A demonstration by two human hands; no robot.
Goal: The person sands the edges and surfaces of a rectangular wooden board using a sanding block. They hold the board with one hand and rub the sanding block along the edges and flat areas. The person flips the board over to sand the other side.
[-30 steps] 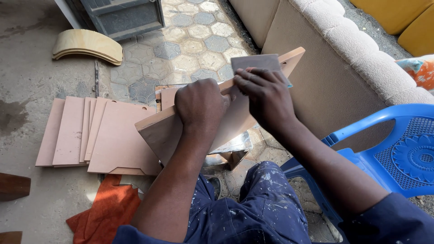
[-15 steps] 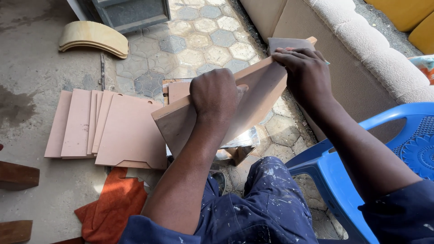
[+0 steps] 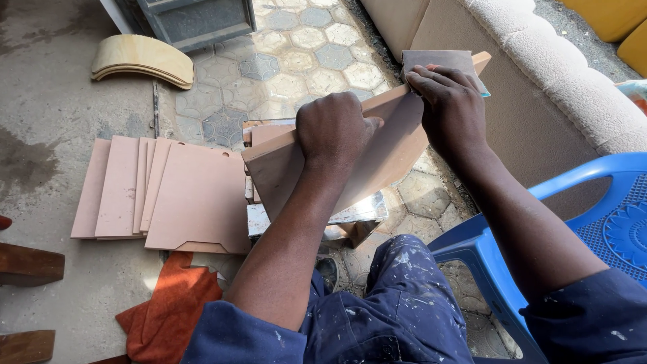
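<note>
Fingers (image 3: 431,81) of right hand (image 3: 451,108) press sandpaper (image 3: 438,61) on board (image 3: 377,155) edge's far end; left hand (image 3: 333,131) clamps board; sanding looks mid-way, stack (image 3: 168,195) waits.

left hand (image 3: 333,128) covers the middle of the board's (image 3: 391,145) top edge; right hand (image 3: 450,108) hides most of the sandpaper sheet (image 3: 441,61), fingertip contact not visible. blue chair (image 3: 593,202) cut off at right edge, brown wood blocks (image 3: 27,266) at left edge, grey cabinet (image 3: 195,20) at top
</note>
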